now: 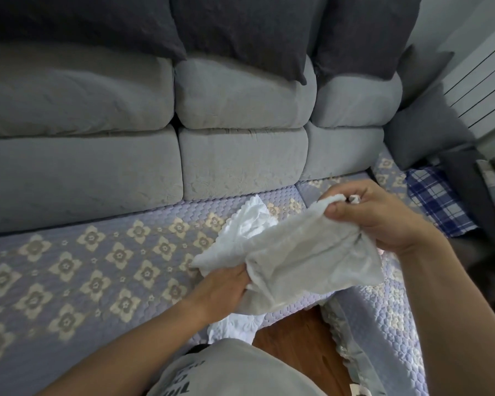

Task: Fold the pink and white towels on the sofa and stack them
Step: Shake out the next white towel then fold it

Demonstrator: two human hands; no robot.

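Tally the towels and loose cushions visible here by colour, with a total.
White towels: 2, one held up by the left hand and right hand at, one scalloped on the sofa cover
Pink towels: 0 plainly visible
Dark grey cushions: 5
Total: 7

The left hand's (pixel 222 287) fingertips were buried under the towel (pixel 303 258). A second white cloth (pixel 235 328) lay mostly hidden beneath it. A pink scrap (pixel 381 252) behind the right wrist was too small to identify.
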